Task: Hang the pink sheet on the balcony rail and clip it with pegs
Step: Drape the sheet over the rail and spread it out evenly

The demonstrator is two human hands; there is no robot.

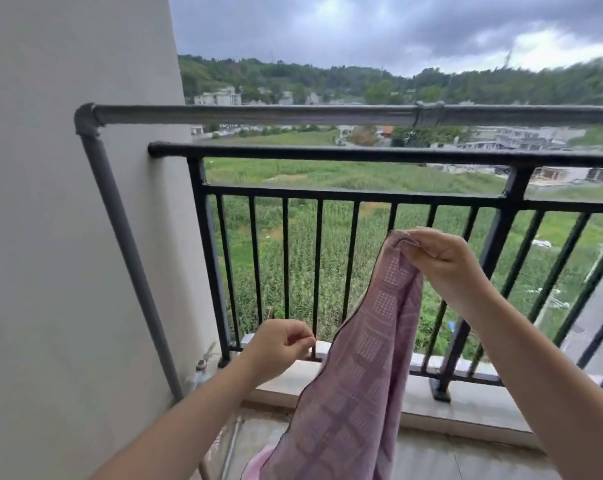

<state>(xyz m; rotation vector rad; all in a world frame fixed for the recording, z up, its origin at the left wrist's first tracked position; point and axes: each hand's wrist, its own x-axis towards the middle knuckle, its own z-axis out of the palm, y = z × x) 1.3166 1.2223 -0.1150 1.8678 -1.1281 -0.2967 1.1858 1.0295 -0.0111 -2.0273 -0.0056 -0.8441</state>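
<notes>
Right hand (442, 259): raised in front of the railing bars, fingers pinching the top edge of the pink sheet (359, 382).
Left hand (282, 344): lower, just left of the sheet's edge, fingers curled, holding nothing visible.
Pink sheet: hangs from the right hand toward the balcony floor, patterned, not on any rail.
Black balcony rail (362, 154): bare, beyond both hands.
Grey pipe (258, 114): runs above the rail, bends down along the wall (68, 202).

Grey pipe (127, 233) slanting down the pale wall (50, 202), green cornfield (328, 265) beyond, dark cloudy sky (362, 26) above
</notes>
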